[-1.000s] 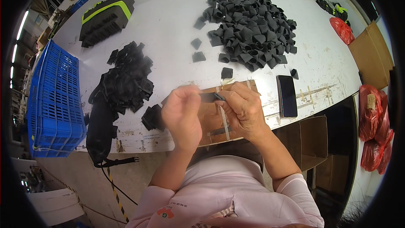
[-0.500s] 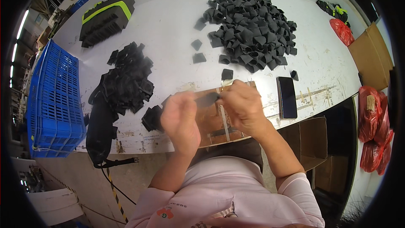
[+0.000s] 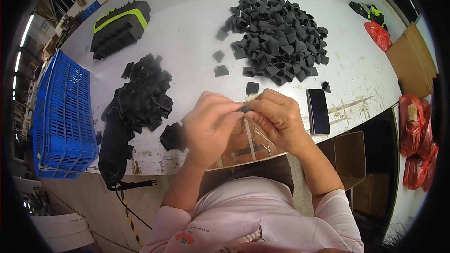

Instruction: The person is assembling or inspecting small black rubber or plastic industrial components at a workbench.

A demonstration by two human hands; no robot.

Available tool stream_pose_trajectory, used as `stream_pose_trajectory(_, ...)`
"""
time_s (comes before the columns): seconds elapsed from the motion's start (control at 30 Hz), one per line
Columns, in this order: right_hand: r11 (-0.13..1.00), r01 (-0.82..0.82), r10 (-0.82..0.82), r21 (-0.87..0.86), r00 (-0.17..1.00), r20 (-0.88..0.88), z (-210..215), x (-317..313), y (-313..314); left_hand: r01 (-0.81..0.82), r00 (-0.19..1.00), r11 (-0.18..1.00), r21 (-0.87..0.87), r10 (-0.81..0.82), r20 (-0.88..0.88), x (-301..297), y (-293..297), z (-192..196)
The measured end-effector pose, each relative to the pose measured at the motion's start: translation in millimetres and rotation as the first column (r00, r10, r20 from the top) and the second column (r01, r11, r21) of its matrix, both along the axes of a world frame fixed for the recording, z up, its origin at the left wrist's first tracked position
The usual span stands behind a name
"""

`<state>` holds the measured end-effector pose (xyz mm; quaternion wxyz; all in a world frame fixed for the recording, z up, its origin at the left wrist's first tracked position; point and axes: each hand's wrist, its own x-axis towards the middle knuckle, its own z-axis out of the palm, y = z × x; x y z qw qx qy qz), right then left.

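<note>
My left hand (image 3: 208, 124) and my right hand (image 3: 276, 115) meet over the near edge of the white table (image 3: 187, 23). Together they pinch a small black fabric piece (image 3: 244, 109) between the fingertips. A clear plastic bag (image 3: 255, 136) hangs from under my right hand over a brown board. A big heap of folded black pieces (image 3: 276, 37) lies beyond my hands. A second, flatter pile of black pieces (image 3: 145, 91) lies to my left.
A blue plastic crate (image 3: 61, 112) stands at the left table edge. A black and lime bag (image 3: 119, 26) lies far left. A dark phone (image 3: 318, 110) rests right of my hands. Cardboard boxes (image 3: 412, 58) and red bags (image 3: 417, 140) sit off the table's right.
Both hands have drawn closer together and now pinch the small black piece between them; the piles, phone and crate have not moved.
</note>
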<state>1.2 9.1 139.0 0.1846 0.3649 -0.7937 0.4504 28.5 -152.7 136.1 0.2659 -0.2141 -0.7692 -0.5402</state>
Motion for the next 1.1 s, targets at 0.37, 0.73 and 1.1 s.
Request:
stream_pose_trajectory(0.37,0.998,-0.033,0.038,0.06,0.995,-0.095,-12,1,-13,0.107,0.989,0.931,0.349,-0.137,0.063,-2,-3,-31)
stream_pose_trajectory(0.73,0.922,0.142,0.0,-0.36,0.93,0.368,10,25,5,-0.005,0.985,0.782,0.623,-0.104,0.138,18,9,-21)
stream_pose_trajectory(1.1,0.553,0.441,0.617,-0.707,0.354,0.703,-53,68,-14,-0.061,0.941,0.898,0.436,-0.094,0.324,53,29,-59)
